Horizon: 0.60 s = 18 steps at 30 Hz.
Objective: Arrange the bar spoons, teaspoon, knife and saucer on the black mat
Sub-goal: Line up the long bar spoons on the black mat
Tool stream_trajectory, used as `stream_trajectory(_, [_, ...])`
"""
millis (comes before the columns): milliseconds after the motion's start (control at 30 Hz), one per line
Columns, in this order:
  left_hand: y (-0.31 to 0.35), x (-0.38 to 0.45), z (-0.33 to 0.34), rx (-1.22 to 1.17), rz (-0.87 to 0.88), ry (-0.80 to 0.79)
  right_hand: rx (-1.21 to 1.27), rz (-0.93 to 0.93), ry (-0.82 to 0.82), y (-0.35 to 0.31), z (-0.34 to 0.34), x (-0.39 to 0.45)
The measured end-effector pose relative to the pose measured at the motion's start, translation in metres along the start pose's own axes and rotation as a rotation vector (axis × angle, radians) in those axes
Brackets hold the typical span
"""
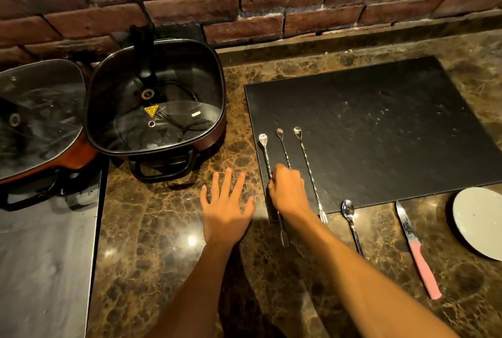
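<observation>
Three bar spoons [284, 153] lie side by side at the left end of the black mat [380, 131], bowls pointing toward the far edge, twisted shafts running back toward the person, and forked tails overhanging the mat's near edge onto the worktop [163, 229]. The right hand [288, 191] rests over the two leftmost spoons, fingers curled and pressed together around the shaft of the leftmost one; whether the middle shaft is also pinched cannot be told. The third spoon lies just beside that hand, untouched.

The left hand [226, 207] lies flat on the worktop just left of the mat, fingers spread, holding nothing.

Still off the mat, along the worktop's near side, lie the teaspoon [351, 226], then the knife [418, 250] with its pink handle, then the pale saucer [478, 223] at the right edge. All three lie to the right of the gripping hand, their long axes roughly parallel to the bar spoons, so the right hand is likely the nearer one for them.

A lidded pan [154, 98] stands at the worktop's far left.
</observation>
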State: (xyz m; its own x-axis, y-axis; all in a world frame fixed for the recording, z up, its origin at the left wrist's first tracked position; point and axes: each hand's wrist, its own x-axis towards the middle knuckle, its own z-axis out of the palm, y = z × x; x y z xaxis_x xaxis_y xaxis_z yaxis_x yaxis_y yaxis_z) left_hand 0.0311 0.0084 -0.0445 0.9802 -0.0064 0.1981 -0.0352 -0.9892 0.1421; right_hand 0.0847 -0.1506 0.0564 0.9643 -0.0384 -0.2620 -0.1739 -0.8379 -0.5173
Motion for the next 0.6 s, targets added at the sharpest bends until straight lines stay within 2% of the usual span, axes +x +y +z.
stream_trajectory(333, [0.0, 0.001, -0.002, -0.003, 0.006, -0.045, -0.086, 0.041, 0.001, -0.007, 0.01, 0.022])
stream_trajectory(467, [0.001, 0.001, -0.005, -0.019, -0.01, -0.067, -0.012, 0.032, 0.026, 0.009, 0.003, 0.012])
stream_trajectory(600, [0.001, 0.001, -0.004, -0.012, -0.007, -0.079, 0.153, 0.071, 0.143, 0.053, -0.02, -0.027])
